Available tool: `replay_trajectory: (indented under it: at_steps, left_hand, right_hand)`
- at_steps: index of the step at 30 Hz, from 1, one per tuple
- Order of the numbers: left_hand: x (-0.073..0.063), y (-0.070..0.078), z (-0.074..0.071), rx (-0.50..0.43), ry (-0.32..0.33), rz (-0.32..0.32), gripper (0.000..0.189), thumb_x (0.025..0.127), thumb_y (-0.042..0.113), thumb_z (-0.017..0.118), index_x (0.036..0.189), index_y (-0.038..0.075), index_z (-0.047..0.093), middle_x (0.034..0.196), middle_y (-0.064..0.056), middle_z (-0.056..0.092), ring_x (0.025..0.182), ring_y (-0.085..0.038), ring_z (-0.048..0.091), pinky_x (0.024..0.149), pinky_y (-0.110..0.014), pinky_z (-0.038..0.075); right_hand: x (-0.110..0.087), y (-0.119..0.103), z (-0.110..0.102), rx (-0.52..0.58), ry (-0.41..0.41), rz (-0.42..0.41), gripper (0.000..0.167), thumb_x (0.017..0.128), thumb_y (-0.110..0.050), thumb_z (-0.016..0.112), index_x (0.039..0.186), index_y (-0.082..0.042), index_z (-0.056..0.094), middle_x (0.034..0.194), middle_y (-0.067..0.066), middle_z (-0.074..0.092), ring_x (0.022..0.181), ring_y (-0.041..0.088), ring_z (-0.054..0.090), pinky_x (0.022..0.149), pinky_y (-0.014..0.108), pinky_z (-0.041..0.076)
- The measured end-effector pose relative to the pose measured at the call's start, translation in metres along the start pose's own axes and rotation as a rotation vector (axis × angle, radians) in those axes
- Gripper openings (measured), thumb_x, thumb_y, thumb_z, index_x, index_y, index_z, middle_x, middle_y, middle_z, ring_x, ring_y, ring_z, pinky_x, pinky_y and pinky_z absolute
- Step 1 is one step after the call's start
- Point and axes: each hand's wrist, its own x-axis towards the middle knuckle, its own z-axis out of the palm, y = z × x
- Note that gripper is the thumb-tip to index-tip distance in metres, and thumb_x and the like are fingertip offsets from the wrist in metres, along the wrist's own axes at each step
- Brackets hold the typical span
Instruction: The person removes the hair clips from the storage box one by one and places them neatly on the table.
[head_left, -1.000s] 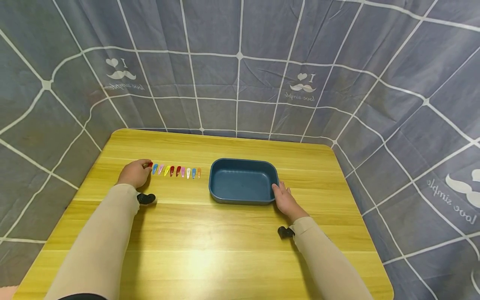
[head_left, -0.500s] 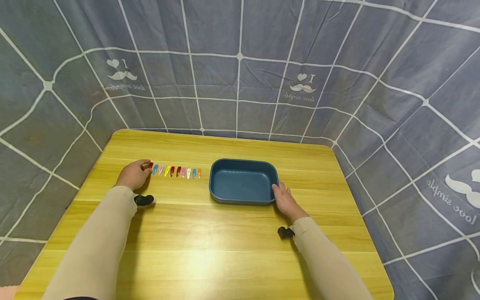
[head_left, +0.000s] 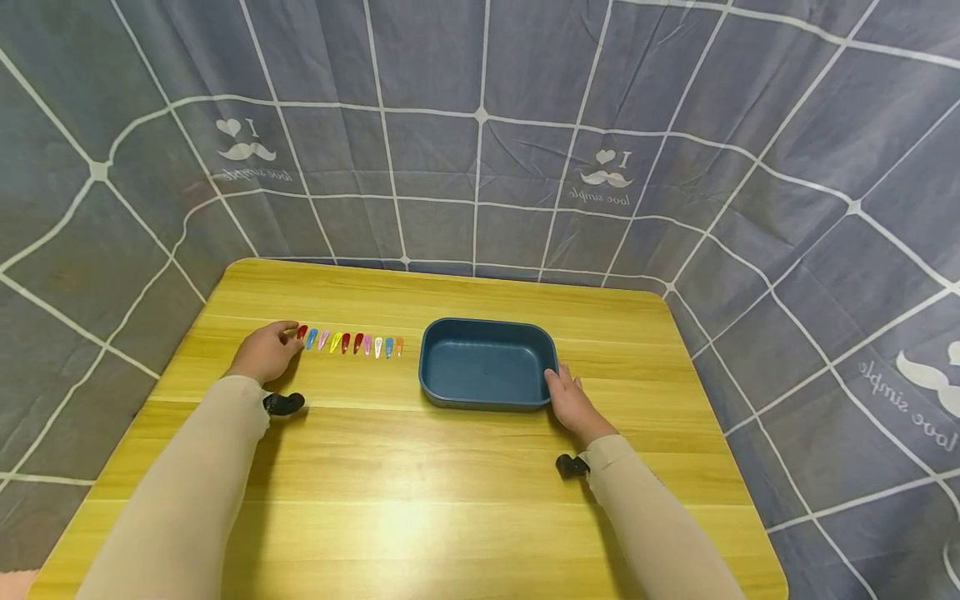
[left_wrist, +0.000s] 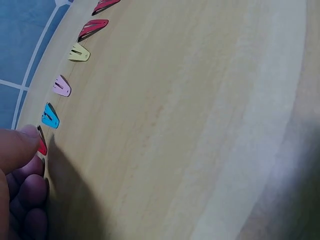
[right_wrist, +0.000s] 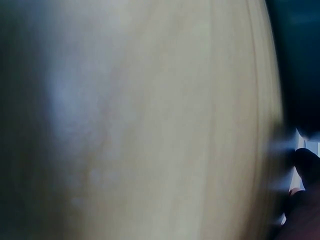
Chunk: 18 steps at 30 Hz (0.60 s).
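Observation:
A row of snap hair clips (head_left: 346, 342) in several colours lies on the table's left half. At the row's left end my left hand (head_left: 264, 352) has thumb and forefinger around a red hair clip (head_left: 302, 332). In the left wrist view the thumb (left_wrist: 20, 147) partly covers this red clip (left_wrist: 42, 146), with the other fingers curled below it. A blue clip (left_wrist: 50, 117) lies beside it. My right hand (head_left: 576, 407) grips the near right corner of a dark blue rectangular box (head_left: 483, 375), thumb over the rim. The box has nothing in it.
The yellow wood-grain table (head_left: 390, 483) has rounded corners. A grey curtain (head_left: 435, 150) with white grid lines surrounds its back and sides. Black camera mounts (head_left: 283, 404) stick out from both sleeves. The right wrist view is blurred and mostly tabletop (right_wrist: 165, 120).
My left hand has drawn back slightly to the left, so more of the red hair clip shows. My right hand and the box have stayed in place.

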Motion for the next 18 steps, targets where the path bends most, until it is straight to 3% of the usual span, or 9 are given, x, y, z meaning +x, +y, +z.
replay_trajectory:
  at_steps: [13, 18]
  left_hand:
    - [-0.009, 0.005, -0.002, -0.018, 0.004, 0.022, 0.061, 0.108, 0.028, 0.058, 0.155, -0.007, 0.042, 0.115, -0.024, 0.063, 0.098, -0.036, 0.058, 0.089, -0.052, 0.047]
    - [-0.011, 0.006, 0.0, -0.032, 0.001, 0.019, 0.062, 0.108, 0.03, 0.058, 0.156, -0.006, 0.041, 0.119, -0.025, 0.063, 0.102, -0.037, 0.059, 0.096, -0.057, 0.048]
  right_hand:
    - [0.003, 0.003, 0.0, -0.005, 0.003, -0.036, 0.071, 0.115, -0.046, 0.015, 0.168, -0.001, 0.003, 0.175, 0.028, 0.0, 0.163, 0.043, -0.008, 0.13, 0.058, -0.011]
    - [0.003, 0.003, 0.001, -0.003, 0.01, -0.043, 0.071, 0.115, -0.046, 0.016, 0.168, -0.001, 0.004, 0.175, 0.028, 0.001, 0.163, 0.043, -0.007, 0.131, 0.058, -0.011]
